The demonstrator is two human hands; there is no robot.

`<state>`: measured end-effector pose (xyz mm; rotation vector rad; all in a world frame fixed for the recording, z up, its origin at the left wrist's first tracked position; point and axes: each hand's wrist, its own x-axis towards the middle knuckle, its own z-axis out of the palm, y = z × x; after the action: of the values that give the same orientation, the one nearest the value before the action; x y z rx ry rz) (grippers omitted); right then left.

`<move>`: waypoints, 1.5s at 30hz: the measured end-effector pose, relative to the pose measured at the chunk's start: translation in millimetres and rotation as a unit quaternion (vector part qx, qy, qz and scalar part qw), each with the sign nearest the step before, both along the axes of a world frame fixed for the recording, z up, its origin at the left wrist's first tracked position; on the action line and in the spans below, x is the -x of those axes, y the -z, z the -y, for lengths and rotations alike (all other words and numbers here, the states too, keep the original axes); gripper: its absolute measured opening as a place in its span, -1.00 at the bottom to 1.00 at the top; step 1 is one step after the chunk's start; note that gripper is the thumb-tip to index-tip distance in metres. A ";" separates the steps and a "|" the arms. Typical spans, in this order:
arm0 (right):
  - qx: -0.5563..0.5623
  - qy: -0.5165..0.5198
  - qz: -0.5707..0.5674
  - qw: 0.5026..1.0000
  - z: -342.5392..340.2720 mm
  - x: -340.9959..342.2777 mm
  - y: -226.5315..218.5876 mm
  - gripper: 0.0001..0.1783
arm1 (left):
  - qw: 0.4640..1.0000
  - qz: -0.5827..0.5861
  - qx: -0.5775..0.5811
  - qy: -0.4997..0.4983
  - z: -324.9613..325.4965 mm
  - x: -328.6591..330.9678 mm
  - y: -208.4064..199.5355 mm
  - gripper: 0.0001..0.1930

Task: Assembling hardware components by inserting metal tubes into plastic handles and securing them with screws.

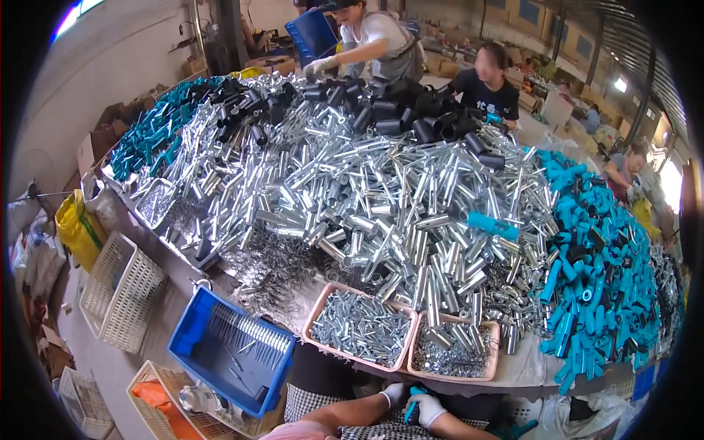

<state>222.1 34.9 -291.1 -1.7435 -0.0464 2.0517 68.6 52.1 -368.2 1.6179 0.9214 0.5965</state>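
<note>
Both my hands wear white gloves and are close together at the lower middle, below the table's near edge. My right hand [430, 411] is closed around a teal and black plastic handle [416, 394]. Just left of it is my left hand [396, 394], its fingers partly hidden, so its grip is unclear. Nearest on the table are a pink tray [405, 353] of thin metal pins and a smaller pink tray [495, 348] of small metal parts with several tubes on top.
Metal tubes [352, 183] cover the table, with black sleeves [389, 110] behind and teal handles [587, 271] at right. A blue bin [205, 378] with a row of slim tools stands left, near a white basket [121, 301]. Co-workers [374, 37] are across the table and at right.
</note>
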 end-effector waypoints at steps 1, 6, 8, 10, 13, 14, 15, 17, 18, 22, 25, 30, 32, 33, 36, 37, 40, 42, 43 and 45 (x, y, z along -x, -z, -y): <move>0.003 -0.016 0.002 1.000 -2.3 2.1 -1.3 -0.81 | 1.000 -0.003 -0.001 -0.001 -0.8 0.3 -7.0 -0.48; -0.020 -0.023 -0.027 0.999 -3.9 -3.7 1.5 -0.81 | 0.890 0.177 0.402 -0.123 -5.4 -10.3 -28.3 -0.54; -0.027 -0.008 -0.034 0.999 -0.7 -4.3 -2.2 -0.81 | 0.844 0.244 0.465 -0.111 -2.9 -7.8 -9.9 -0.65; -0.025 -0.013 -0.018 0.999 2.2 -2.6 -4.6 -0.81 | 0.947 0.053 0.313 -0.047 2.6 -5.7 30.6 -0.65; -0.019 -0.007 -0.017 1.000 6.8 -10.4 0.3 -0.80 | 0.891 0.104 0.439 -0.044 1.0 -18.3 15.4 -0.62; -0.013 -0.002 -0.037 0.999 8.0 -12.1 2.2 -0.80 | 0.657 0.327 0.671 -0.107 -0.8 -22.1 2.2 -0.61; -0.012 0.002 -0.035 0.999 7.4 -14.3 3.6 -0.80 | 0.659 0.311 0.674 -0.124 -5.4 -22.0 -19.6 -0.61; -0.013 -0.012 -0.032 0.999 7.3 -9.4 -7.8 -0.81 | 0.645 0.330 0.676 -0.134 -3.3 -19.2 -31.3 -0.60; -0.021 -0.004 -0.018 1.000 7.8 -3.2 -15.5 -0.81 | 0.656 0.317 0.669 -0.149 -3.2 -19.3 -28.2 -0.62; 0.003 0.009 -0.020 1.000 1.0 0.7 -25.1 -0.72 | 0.983 -0.145 -0.064 0.091 -6.6 1.6 -19.7 -0.40; -0.026 0.013 -0.005 1.000 2.1 0.3 -29.6 -0.53 | 0.957 -0.237 -0.062 0.155 -13.7 -1.5 -30.2 -0.56; -0.024 0.018 0.009 1.000 3.3 -0.9 -32.6 -0.54 | 0.980 -0.133 0.017 0.146 -7.7 -12.6 32.3 -0.52; -0.024 0.014 0.005 1.000 -0.2 -0.6 -31.8 -0.54 | 0.983 -0.134 -0.012 0.127 -2.6 -15.4 71.8 -0.50; -0.021 -0.006 -0.001 1.000 -3.8 5.1 -33.6 -0.56 | 0.985 -0.136 -0.024 0.109 2.8 -12.0 84.1 -0.49; -0.019 0.005 0.004 1.000 -3.6 0.0 -21.4 -0.65 | 0.894 -0.315 -0.173 0.269 -14.3 -9.8 -23.5 -0.45; -0.011 -0.011 0.008 1.000 -5.7 4.1 -22.1 -0.69 | 0.977 -0.081 0.155 0.119 -9.7 -10.6 -25.5 -0.44; -0.008 -0.020 0.015 1.000 -9.3 9.7 -30.7 -0.73 | 0.893 0.149 0.418 -0.079 -8.4 -11.9 -27.9 -0.42; -0.020 -0.024 -0.003 1.000 -9.0 10.9 -42.4 -0.74 | 0.701 0.356 0.607 -0.117 -10.2 -24.6 17.5 -0.42; -0.016 -0.022 -0.002 1.000 -8.1 6.9 -40.4 -0.74 | 0.697 0.354 0.611 -0.124 -10.7 -26.8 18.9 -0.41; -0.013 -0.007 -0.005 1.000 -6.7 2.2 -35.9 -0.75 | 0.689 0.351 0.619 -0.136 -10.6 -28.1 21.4 -0.40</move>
<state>219.9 41.6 -255.2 -1.7230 -0.0823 2.0611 96.7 62.8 -389.7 -0.0307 0.6648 0.5133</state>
